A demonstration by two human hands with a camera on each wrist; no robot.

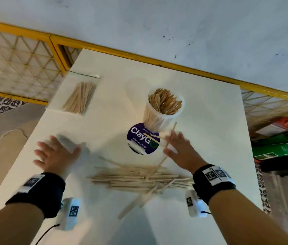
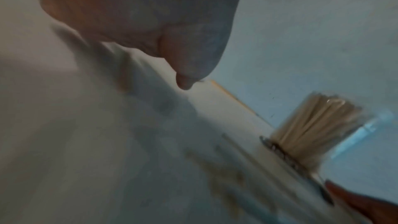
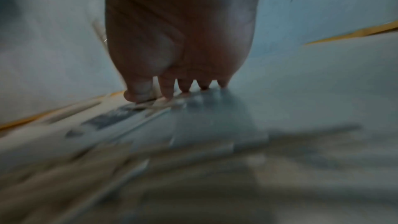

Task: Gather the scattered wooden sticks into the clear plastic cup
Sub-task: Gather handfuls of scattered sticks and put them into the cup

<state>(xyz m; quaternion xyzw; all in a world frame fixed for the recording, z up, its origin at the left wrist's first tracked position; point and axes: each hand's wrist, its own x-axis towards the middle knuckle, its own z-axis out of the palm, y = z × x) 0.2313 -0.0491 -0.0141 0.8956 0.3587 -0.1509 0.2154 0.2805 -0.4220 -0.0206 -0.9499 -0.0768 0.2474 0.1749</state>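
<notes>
From the head we see our left hand and right hand spread flat, holding nothing, above the sticks piled on the table near the full cup. The left wrist view shows the cup beyond relaxed fingers. In the right wrist view, straight fingers touch the table.
</notes>
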